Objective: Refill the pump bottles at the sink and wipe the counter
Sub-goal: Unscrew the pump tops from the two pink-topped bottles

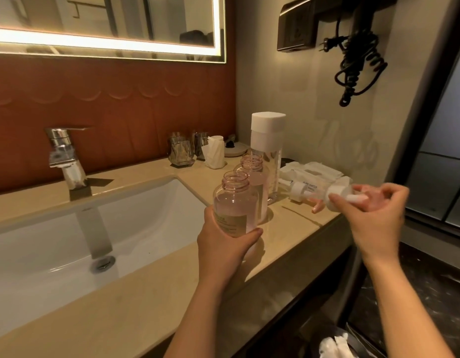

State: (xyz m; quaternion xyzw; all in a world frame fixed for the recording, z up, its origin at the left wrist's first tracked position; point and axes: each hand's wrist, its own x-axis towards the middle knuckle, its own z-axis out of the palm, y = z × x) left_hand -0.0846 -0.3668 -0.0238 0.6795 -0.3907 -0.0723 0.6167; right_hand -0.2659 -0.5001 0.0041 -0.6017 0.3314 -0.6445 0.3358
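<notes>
My left hand (223,244) grips the lower body of an uncapped clear bottle with pink liquid (235,202), standing on the beige counter (288,228) right of the sink (69,254). A second uncapped pink bottle (253,177) stands just behind it. Behind both rises a tall clear refill bottle with a white cap (267,140). My right hand (373,210) holds a white pump head (337,196) over the counter's right end, fingers curled round it. Another white pump head (298,191) lies on the counter beside it.
A chrome faucet (66,158) stands behind the sink. Glass tumblers (180,151), a tissue-wrapped item (214,151) and a small dish (235,148) sit at the back. A pack of wipes (314,171) lies by the wall. A hair dryer with coiled cord (358,63) hangs above.
</notes>
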